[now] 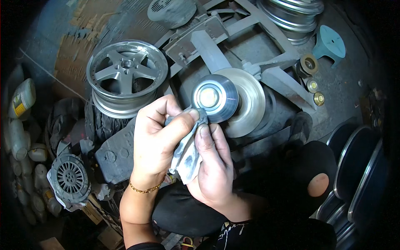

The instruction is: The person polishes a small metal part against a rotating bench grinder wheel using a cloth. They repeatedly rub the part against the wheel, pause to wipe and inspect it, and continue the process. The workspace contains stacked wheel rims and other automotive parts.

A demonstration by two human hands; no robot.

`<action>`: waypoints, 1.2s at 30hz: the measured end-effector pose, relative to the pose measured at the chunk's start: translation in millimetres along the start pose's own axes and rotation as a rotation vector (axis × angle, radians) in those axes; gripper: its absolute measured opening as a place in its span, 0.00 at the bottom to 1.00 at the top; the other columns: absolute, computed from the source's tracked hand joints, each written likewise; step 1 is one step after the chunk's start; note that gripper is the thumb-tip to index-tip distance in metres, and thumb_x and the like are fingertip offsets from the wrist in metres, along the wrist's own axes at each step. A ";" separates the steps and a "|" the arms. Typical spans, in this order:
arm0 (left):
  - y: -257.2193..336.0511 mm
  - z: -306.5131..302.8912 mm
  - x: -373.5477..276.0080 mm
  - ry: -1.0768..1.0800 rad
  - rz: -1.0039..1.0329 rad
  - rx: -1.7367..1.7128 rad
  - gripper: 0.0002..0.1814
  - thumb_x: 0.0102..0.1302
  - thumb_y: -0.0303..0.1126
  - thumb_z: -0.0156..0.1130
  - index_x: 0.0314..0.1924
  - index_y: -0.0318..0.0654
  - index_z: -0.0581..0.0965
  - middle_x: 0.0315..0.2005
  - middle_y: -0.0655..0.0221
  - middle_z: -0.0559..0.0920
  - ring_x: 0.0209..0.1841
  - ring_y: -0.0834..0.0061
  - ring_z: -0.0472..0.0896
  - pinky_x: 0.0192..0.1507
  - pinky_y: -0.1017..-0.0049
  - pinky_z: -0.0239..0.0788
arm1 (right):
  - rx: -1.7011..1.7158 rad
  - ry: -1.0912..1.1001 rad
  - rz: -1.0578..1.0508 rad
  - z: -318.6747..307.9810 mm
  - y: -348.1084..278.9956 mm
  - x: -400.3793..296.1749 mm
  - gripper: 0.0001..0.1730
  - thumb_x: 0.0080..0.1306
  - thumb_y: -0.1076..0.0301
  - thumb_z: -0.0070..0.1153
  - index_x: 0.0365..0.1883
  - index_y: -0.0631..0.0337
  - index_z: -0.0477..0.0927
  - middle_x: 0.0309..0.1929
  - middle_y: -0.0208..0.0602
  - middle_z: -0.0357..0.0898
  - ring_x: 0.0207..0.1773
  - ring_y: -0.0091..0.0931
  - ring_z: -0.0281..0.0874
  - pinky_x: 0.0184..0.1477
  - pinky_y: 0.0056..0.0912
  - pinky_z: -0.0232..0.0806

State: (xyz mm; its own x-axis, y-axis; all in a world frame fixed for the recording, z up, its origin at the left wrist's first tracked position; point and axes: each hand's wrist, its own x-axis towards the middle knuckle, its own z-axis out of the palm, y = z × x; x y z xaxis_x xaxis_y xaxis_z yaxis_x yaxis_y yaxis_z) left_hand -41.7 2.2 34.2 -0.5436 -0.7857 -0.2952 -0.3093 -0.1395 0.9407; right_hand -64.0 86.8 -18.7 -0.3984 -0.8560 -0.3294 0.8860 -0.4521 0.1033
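My left hand point(159, 134) grips a stained white cloth point(189, 159), its thumb and bent forefinger pinching the dark upper part. From the other side, my right hand point(214, 159) also holds the cloth between thumb and fingers. The bunched top of the cloth meets the lower left rim of a shiny round metal part point(215, 97). That part is mounted on a spindle, in front of a larger pale metal disc point(250, 103). Circular streaks on both suggest rotation, though one frame cannot settle it. The fingertips inside the cloth folds are hidden.
A five-spoke alloy wheel point(126, 76) stands left of the spindle. Behind it are a steel frame point(240, 26) and an electric motor point(172, 12). Brass-coloured fittings point(318, 98) and a blue plastic stool point(331, 42) are at right. Wheel rims point(356, 162) and plastic bottles point(18, 140) flank me.
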 end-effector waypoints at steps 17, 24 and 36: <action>-2.3 -12.3 -17.5 -0.123 0.099 0.098 0.09 0.59 0.26 0.65 0.26 0.35 0.72 0.23 0.77 0.77 0.28 0.91 0.70 0.30 0.86 0.61 | -0.308 -0.034 -0.114 -3.1 -9.0 -14.3 0.08 0.73 0.67 0.43 0.36 0.60 0.70 0.33 0.22 0.67 0.34 0.11 0.59 0.37 0.17 0.58; 3.4 -33.9 -56.5 -0.202 0.326 0.011 0.08 0.62 0.26 0.62 0.38 0.31 0.73 0.32 0.69 0.79 0.35 0.86 0.74 0.39 0.84 0.65 | -0.626 -0.218 -0.312 9.5 -8.4 -39.0 0.07 0.72 0.70 0.45 0.42 0.66 0.68 0.38 0.30 0.73 0.39 0.14 0.67 0.42 0.17 0.63; 18.1 -57.5 -86.7 -0.034 0.617 0.119 0.05 0.64 0.24 0.59 0.37 0.31 0.73 0.32 0.70 0.76 0.32 0.86 0.71 0.35 0.85 0.63 | -1.307 -0.430 -0.704 34.0 -23.8 -56.9 0.13 0.61 0.74 0.60 0.42 0.68 0.72 0.32 0.37 0.79 0.35 0.17 0.76 0.36 0.21 0.68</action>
State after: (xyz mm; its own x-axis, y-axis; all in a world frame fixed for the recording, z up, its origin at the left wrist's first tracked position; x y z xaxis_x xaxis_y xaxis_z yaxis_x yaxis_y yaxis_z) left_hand 44.7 33.1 86.4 -0.6735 -0.6804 0.2889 -0.0145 0.4029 0.9151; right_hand -70.4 137.8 29.5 -0.6434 -0.6798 0.3521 -0.0126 -0.4505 -0.8927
